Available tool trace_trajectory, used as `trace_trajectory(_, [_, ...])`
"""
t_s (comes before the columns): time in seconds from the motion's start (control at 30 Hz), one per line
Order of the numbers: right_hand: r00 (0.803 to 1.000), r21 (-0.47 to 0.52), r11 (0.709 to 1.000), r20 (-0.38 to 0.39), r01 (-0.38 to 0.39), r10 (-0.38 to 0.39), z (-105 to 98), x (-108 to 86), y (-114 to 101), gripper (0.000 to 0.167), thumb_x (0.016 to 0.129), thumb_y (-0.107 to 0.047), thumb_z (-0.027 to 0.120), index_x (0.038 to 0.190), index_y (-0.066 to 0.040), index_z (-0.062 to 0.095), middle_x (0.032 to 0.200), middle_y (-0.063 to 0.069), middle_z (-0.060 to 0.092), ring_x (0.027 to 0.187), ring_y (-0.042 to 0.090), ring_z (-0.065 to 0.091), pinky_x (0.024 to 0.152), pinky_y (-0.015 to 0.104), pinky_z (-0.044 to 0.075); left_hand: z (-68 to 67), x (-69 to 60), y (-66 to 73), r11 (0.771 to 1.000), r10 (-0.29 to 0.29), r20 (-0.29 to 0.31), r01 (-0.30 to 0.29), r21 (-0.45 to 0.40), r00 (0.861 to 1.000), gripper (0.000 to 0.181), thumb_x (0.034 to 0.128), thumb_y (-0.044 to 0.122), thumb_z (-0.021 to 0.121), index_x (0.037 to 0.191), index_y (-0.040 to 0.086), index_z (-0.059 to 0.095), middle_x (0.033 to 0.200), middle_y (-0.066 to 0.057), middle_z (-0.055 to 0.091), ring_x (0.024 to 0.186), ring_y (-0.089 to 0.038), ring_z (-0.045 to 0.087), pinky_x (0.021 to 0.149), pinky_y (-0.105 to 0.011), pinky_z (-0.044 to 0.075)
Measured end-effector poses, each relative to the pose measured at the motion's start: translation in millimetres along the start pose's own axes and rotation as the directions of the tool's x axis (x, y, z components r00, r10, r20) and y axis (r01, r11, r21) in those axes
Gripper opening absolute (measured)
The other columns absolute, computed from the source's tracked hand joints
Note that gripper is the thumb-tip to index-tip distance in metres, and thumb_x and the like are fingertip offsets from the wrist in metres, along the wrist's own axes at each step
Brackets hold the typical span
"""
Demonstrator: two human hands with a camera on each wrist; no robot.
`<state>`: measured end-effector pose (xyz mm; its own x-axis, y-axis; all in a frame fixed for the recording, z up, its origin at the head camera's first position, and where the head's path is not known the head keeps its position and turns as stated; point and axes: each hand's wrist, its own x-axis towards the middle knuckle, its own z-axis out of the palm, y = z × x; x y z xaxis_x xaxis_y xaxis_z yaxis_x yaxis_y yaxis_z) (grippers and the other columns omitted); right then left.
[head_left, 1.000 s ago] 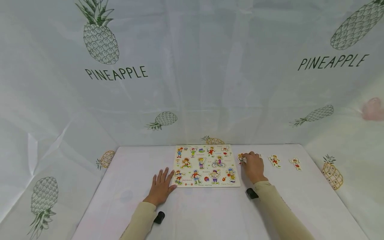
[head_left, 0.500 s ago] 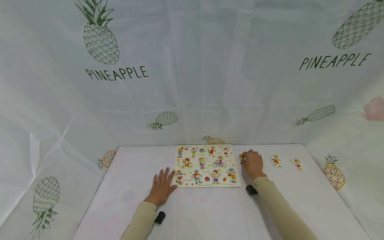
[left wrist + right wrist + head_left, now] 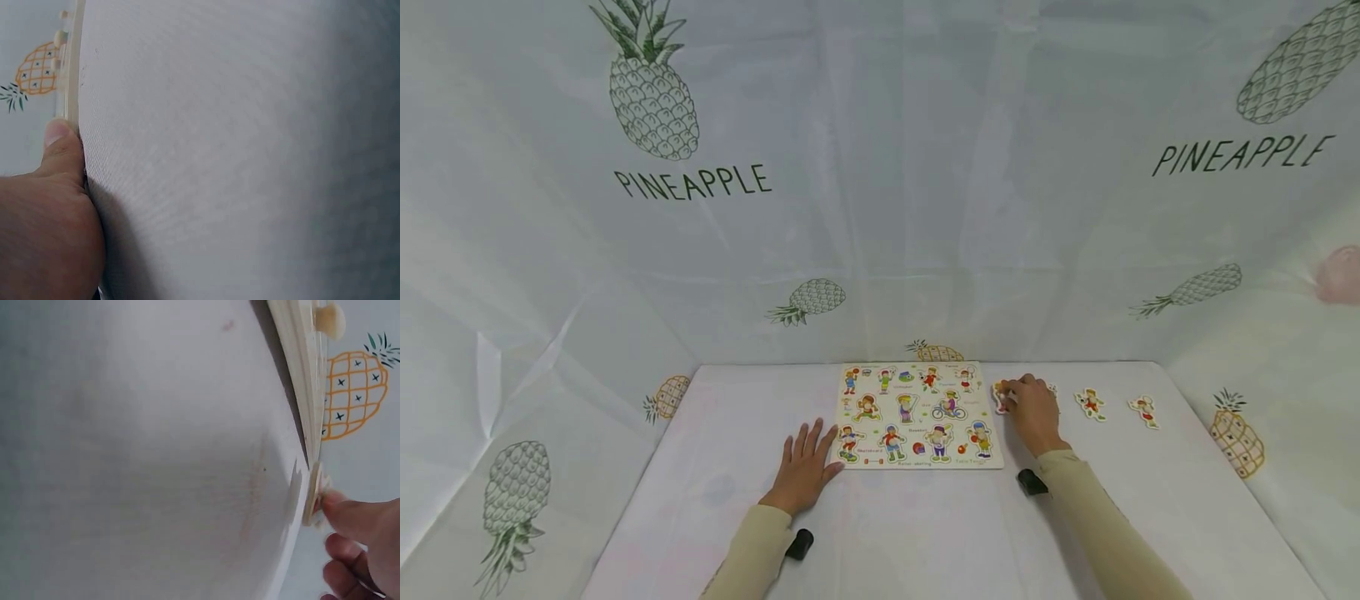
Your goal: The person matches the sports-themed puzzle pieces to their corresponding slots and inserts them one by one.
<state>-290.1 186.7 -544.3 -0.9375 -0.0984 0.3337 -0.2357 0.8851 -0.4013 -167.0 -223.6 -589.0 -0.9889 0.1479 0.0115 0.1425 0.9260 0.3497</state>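
Observation:
A wooden knob puzzle board [image 3: 924, 447] with sports figures lies at the far side of the table. My left hand [image 3: 802, 475] lies flat with spread fingers at the board's left edge; in the left wrist view its thumb [image 3: 60, 140] touches the board's side. Just right of the board, my right hand [image 3: 1033, 414] pinches a figure-shaped puzzle piece [image 3: 1000, 398]. In the right wrist view this piece [image 3: 312, 497] is close to the board's corner, with the thumb against its face and the other fingers curled. Its knob is hidden from the head view.
Two more figure pieces lie to the right, a player in red [image 3: 1090, 404] and another figure [image 3: 1145, 411]. A bit of one more piece [image 3: 1052, 388] peeks out behind my right hand. Pineapple-printed cloth [image 3: 925, 250] rises behind the table.
The piece at my right fingers has shifted slightly left and turned a little. My left hand and the board stay where they were.

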Motion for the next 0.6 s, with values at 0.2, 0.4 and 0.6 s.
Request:
trace_trajectory(0.2, [0.997, 0.033, 0.997, -0.049, 0.065, -0.063, 2, 2.6, -5, 0.013, 0.087, -0.003, 0.086, 0.099, -0.002, 0.08, 0.097, 0.015, 0.068, 0.087, 0.035, 0.06, 0.076, 0.051, 0.051, -2.1, -1.2, 0.2, 1.0, 0.01, -0.011, -0.01, -0.011, 1.0, 0.067, 0.1055, 0.038, 0.062, 0.161, 0.006, 0.041, 0.171, -0.026, 0.026, 0.157, -0.053, 0.018, 0.124, -0.073, 0.015])
trace_trajectory(0.4, [0.992, 0.056, 0.993, -0.07, 0.108, -0.104, 5, 7.2, -16, 0.013, 0.088, -0.005, 0.085, 0.1, -0.002, 0.081, 0.095, 0.014, 0.068, 0.087, 0.034, 0.06, 0.077, 0.05, 0.05, -2.1, -2.6, 1.5, 1.0, 0.011, -0.006, -0.011, -0.01, 1.0, 0.068, 0.1056, 0.038, 0.062, 0.161, 0.006, 0.039, 0.17, -0.027, 0.026, 0.157, -0.053, 0.018, 0.124, -0.072, 0.014])
trace_trajectory(0.6, [0.986, 0.065, 0.986, -0.069, 0.155, -0.151, 8, 13.2, -32, 0.013, 0.087, -0.006, 0.086, 0.097, -0.001, 0.08, 0.093, 0.014, 0.067, 0.085, 0.034, 0.059, 0.076, 0.05, 0.051, -3.5, -4.0, 2.1, 0.999, 0.019, -0.018, -0.019, -0.033, 1.0, 0.069, 0.1061, 0.04, 0.06, 0.162, 0.006, 0.037, 0.17, -0.028, 0.025, 0.157, -0.053, 0.017, 0.124, -0.072, 0.012])
